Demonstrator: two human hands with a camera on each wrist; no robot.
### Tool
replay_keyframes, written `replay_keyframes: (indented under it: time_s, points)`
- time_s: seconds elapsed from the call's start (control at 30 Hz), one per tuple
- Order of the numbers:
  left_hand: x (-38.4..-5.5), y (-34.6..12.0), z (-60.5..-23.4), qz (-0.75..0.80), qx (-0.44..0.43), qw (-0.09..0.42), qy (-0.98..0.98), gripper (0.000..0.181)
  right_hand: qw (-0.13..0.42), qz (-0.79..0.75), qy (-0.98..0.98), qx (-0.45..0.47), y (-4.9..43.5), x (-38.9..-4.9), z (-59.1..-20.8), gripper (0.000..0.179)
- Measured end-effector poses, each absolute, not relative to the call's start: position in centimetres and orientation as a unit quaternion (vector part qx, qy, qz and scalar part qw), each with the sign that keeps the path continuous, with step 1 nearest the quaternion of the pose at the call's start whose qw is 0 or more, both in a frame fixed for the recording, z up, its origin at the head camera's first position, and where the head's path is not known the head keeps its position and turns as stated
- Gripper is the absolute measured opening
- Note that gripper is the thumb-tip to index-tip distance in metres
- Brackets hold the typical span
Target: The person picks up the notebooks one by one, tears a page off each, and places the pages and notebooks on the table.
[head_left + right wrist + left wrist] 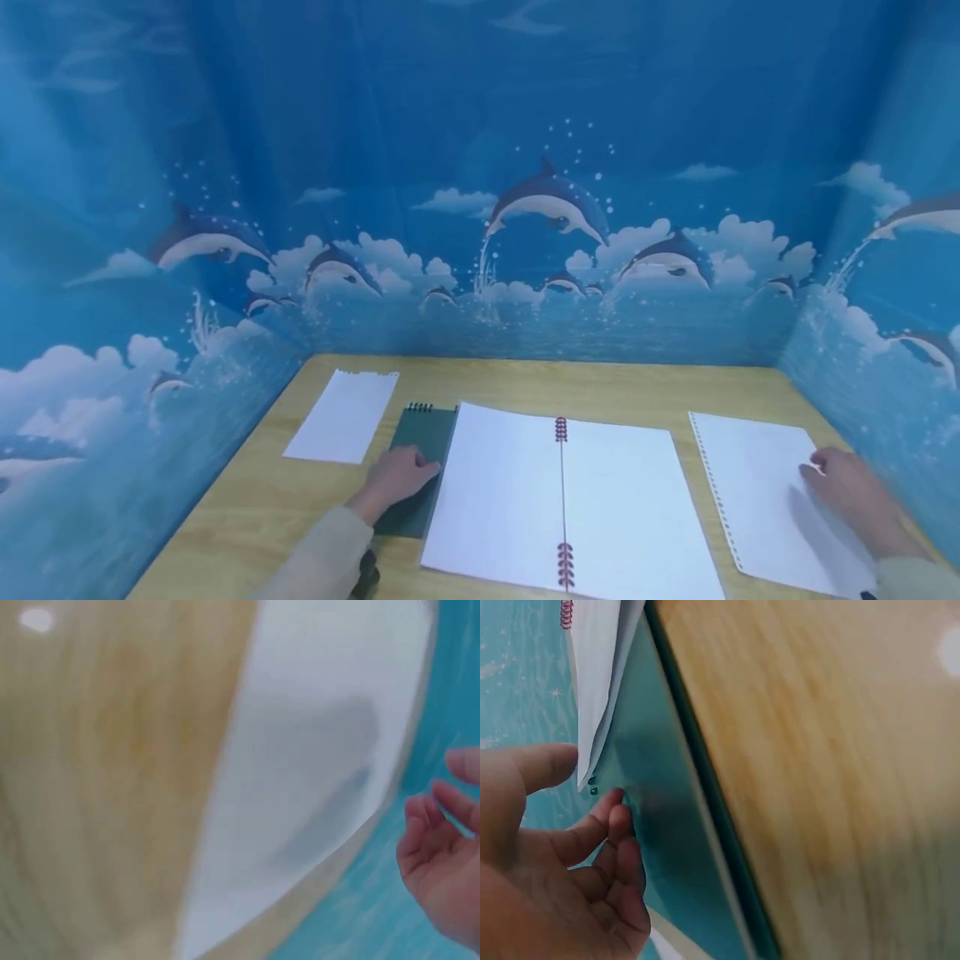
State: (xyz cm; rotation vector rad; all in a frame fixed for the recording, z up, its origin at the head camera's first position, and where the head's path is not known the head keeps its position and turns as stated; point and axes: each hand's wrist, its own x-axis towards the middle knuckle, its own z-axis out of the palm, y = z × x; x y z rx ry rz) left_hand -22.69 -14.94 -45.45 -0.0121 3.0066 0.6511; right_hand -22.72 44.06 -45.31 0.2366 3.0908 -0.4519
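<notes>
My left hand point(396, 478) is over a green spiral-topped notepad point(411, 515), close to the left edge of an open notebook point(501, 500) with blank white pages and red rings. In the left wrist view the thumb stands apart from the loosely bent fingers point(619, 866), near the corner of the white pages point(598, 667); I see nothing gripped, and contact is unclear. My right hand point(855, 493) hovers by the right edge of a loose white sheet point(750, 483) with a perforated left side. Its relaxed fingers point(420, 832) are apart from that sheet in the right wrist view.
A smaller white sheet point(345, 417) with a torn top edge lies at the back left of the wooden table point(600, 383). Blue dolphin-print curtains point(450, 325) enclose the back and both sides. The notebook partly overlaps the green notepad.
</notes>
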Motion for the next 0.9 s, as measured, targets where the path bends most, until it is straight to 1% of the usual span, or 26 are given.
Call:
replay_keyframes:
  time_s: [0.03,0.07,0.17,0.27,0.4,0.5,0.6,0.7,0.83,0.9]
  points:
    - [-22.7,-15.0,-45.6,0.231,-0.007,0.038,0.972,0.034,-0.015,-0.142,0.989,0.025,43.1,-22.8,-44.8,0.034]
    - [-22.7,-15.0,-45.8,0.247,-0.013,0.041,0.968,0.034,-0.02,-0.141,0.99,-0.014,42.0,-22.8,-44.4,0.03]
    - [-22.9,-14.7,-46.0,0.269,-0.025,0.037,0.962,0.035,-0.014,-0.136,0.986,-0.09,37.8,-22.4,-43.5,0.019]
    - [-23.1,-14.2,-46.0,0.288,-0.036,0.046,0.956,0.034,0.032,-0.129,0.981,-0.138,34.1,-21.4,-43.0,0.018]
    - [-23.4,-13.7,-45.8,0.302,-0.052,0.075,0.949,0.036,0.09,-0.117,0.972,-0.185,30.7,-20.1,-43.3,0.021]
    - [-23.5,-13.4,-45.5,0.283,-0.058,0.083,0.954,0.039,0.106,-0.106,0.968,-0.2,29.2,-19.4,-43.8,0.023]
    - [-23.6,-13.1,-45.4,0.261,-0.065,0.082,0.96,0.041,0.105,-0.1,0.97,-0.195,28.4,-19.0,-44.2,0.02]
    - [-23.8,-12.6,-45.6,0.255,-0.069,0.083,0.961,0.04,0.09,-0.095,0.972,-0.193,28.2,-18.9,-44.5,0.012]
    - [-24.1,-12.3,-45.9,0.261,-0.058,0.079,0.96,0.032,0.055,-0.089,0.97,-0.219,28.3,-19.1,-44.6,0.004]
    - [-24.2,-12.4,-45.9,0.273,-0.053,0.075,0.958,0.028,0.044,-0.088,0.967,-0.233,28.4,-19.2,-44.7,0.003]
